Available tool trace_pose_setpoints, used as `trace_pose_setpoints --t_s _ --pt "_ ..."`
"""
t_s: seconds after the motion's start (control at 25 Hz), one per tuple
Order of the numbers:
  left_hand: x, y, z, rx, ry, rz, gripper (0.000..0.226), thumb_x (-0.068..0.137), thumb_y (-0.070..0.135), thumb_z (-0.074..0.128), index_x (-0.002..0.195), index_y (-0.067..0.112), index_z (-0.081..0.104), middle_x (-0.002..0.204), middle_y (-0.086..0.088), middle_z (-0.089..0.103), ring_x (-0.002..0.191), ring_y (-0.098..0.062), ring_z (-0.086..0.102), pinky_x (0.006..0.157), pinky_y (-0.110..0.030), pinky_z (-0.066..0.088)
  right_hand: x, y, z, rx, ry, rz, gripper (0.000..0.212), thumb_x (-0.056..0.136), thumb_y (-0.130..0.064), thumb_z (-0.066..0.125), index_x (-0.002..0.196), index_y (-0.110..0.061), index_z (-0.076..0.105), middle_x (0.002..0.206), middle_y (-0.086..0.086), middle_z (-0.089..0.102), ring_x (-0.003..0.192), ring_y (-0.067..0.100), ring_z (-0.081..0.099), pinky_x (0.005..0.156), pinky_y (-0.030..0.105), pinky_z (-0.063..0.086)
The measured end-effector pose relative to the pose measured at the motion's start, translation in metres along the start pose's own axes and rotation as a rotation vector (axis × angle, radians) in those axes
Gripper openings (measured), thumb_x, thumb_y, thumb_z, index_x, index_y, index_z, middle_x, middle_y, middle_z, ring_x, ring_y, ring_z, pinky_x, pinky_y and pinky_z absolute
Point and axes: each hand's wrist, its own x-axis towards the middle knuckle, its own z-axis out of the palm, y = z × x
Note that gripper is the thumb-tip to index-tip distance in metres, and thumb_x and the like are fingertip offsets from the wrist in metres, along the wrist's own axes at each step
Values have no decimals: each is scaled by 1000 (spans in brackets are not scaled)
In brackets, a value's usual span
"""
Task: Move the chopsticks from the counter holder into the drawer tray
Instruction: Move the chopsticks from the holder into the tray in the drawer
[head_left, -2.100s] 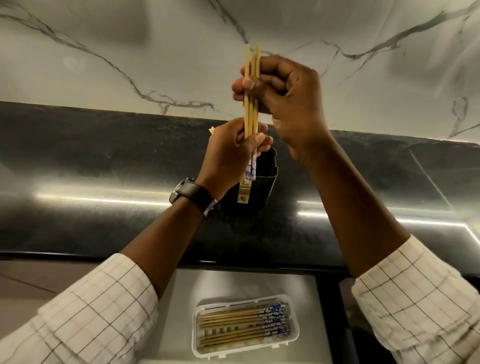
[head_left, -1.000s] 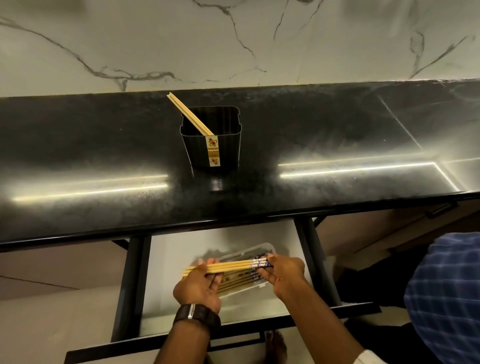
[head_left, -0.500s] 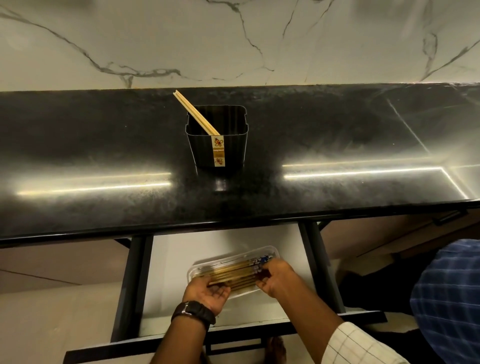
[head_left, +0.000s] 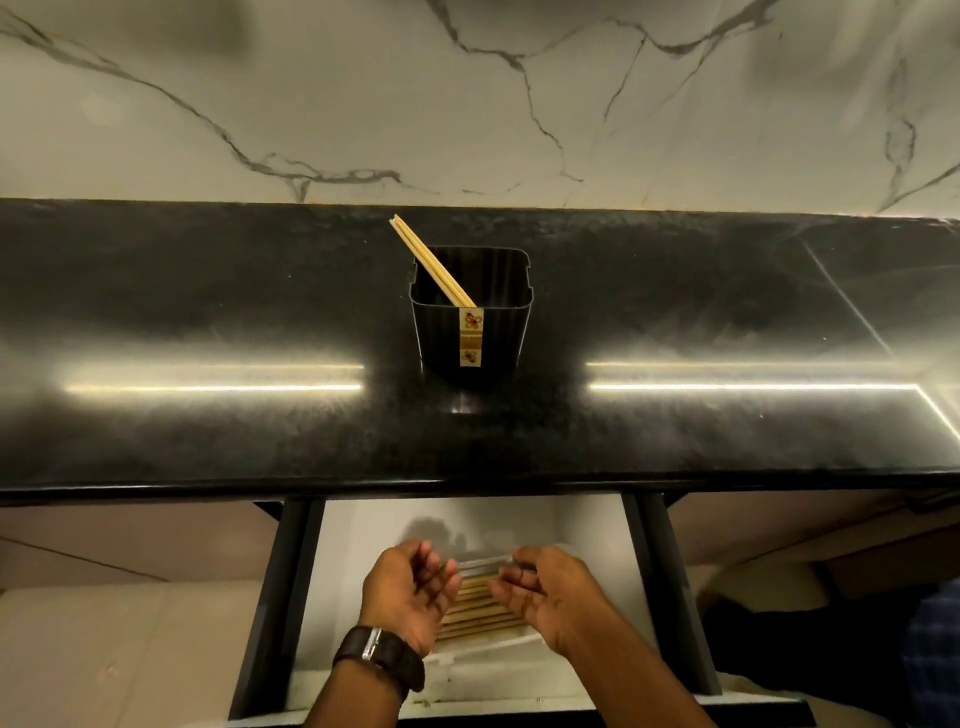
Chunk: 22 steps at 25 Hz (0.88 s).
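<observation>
A white marble wall (head_left: 467, 104) with grey veins rises behind the back edge of the black polished desk (head_left: 208, 312), which runs the full width of the view and carries two bright streaks of reflected light. Below the desk's front edge an open drawer (head_left: 363, 525) with a pale floor and dark side rails is pulled out toward the person.

Near the middle of the desk, closer to its back edge than its front, stands the black holder (head_left: 470, 332), upright and open at the top. A pair of chopsticks (head_left: 431, 262) leans inside it, tips pointing up toward the desk's back left, the patterned lower ends showing through the holder's front wall.

In the drawer, toward its front edge, lies the clear tray (head_left: 483, 644), with a row of chopsticks in the tray (head_left: 475, 605) lying side by side across it, partly covered by the hands.

The left hand (head_left: 410, 592), a dark watch (head_left: 382, 657) on its wrist, is just above the tray's left end, palm turned inward, fingers loosely curled and spread; its grip holds nothing. The right hand (head_left: 545, 592) is over the tray's right end, palm facing the left one, fingers apart and slightly bent; its grip is likewise slack and empty. The two hands are near each other but apart.
</observation>
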Motion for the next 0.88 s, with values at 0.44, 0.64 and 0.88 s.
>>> trace_pose_setpoints --t_s 0.44,0.64,0.88 --pt "-76 85 65 284 -462 659 37 100 33 54 82 6 72 74 -13 70 73 -26 69 75 -40 58 -76 -84 81 -196 -184 -606 19 97 -17 65 109 -4 73 99 16 79 94 28 77 89 41 62" --pt "-68 131 86 257 -425 859 37 103 34 49 108 4 71 105 -18 75 100 -32 73 91 -44 58 -71 -144 117 -291 -142 -910 11 95 -17 69 103 -10 72 92 9 79 86 22 78 81 37 65" --pt "-63 179 115 354 -395 1100 22 105 24 45 111 30 66 111 8 72 109 -7 67 100 -32 53 -26 -243 179 -963 241 -1390 15 92 -11 71 106 -13 73 97 0 76 84 10 70 70 22 56"
